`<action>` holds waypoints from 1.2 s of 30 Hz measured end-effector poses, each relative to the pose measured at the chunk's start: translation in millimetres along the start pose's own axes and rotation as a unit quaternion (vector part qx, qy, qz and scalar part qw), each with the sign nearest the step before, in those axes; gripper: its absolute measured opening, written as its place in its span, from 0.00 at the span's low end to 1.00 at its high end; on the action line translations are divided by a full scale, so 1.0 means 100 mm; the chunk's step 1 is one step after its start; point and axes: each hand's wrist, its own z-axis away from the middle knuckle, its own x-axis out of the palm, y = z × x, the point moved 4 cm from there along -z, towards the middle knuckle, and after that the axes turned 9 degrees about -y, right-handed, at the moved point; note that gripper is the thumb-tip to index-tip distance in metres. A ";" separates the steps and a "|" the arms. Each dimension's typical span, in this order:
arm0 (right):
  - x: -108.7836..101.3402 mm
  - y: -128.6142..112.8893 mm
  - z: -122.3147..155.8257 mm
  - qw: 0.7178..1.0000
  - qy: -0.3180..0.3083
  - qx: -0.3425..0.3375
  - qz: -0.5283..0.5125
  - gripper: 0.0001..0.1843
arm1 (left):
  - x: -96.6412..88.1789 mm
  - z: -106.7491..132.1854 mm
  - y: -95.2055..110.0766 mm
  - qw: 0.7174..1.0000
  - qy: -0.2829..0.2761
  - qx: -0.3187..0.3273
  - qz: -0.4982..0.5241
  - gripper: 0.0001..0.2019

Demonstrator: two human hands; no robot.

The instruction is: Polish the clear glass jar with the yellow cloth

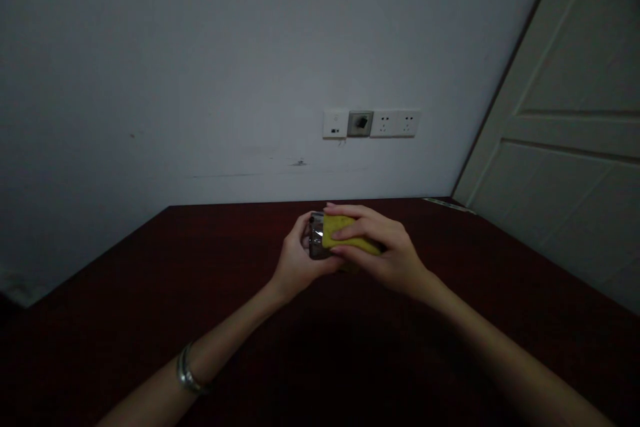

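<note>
My left hand [293, 260] is closed around a dark, glossy, rectangular object [317, 235], held a little above the table. Light glints off its surface, and dim light keeps me from making out its kind. A yellow sponge-like pad [340, 225] lies against its right part and hides it there. My right hand [387, 243] grips this pad from the right, with fingers across its face and the thumb along its lower edge. Both hands meet in the middle of the view.
Beneath my hands spreads a dark red tabletop [225, 267]. A pale wall [200, 80] stands behind it, with a row of sockets and switches [371, 124]. At the right is a light panelled door [565, 127]. A silvery bracelet [185, 370] circles my left forearm.
</note>
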 end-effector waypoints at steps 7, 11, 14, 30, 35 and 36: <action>-0.07 0.19 -0.03 0.979 0.076 0.150 -0.117 0.04 | 0.03 0.02 0.02 1.000 -0.018 -0.001 0.008 0.39; -0.08 0.09 -0.03 0.990 0.047 0.103 -0.087 0.05 | 0.03 0.02 0.03 1.000 -0.018 0.006 0.024 0.38; -0.02 -0.05 -0.03 0.999 -0.030 0.011 -0.019 0.04 | 0.01 0.02 0.01 1.000 -0.011 -0.005 -0.009 0.36; 0.03 -0.11 -0.05 0.993 -0.083 -0.036 0.077 0.06 | 0.00 0.04 0.00 0.993 -0.027 -0.046 -0.101 0.39; -0.03 0.05 -0.05 0.996 0.041 0.074 0.036 0.03 | 0.01 0.05 0.02 0.994 -0.042 -0.043 -0.094 0.40; -0.03 0.09 -0.05 0.994 0.051 0.093 0.022 0.04 | 0.02 0.05 0.02 0.994 -0.045 -0.041 -0.089 0.40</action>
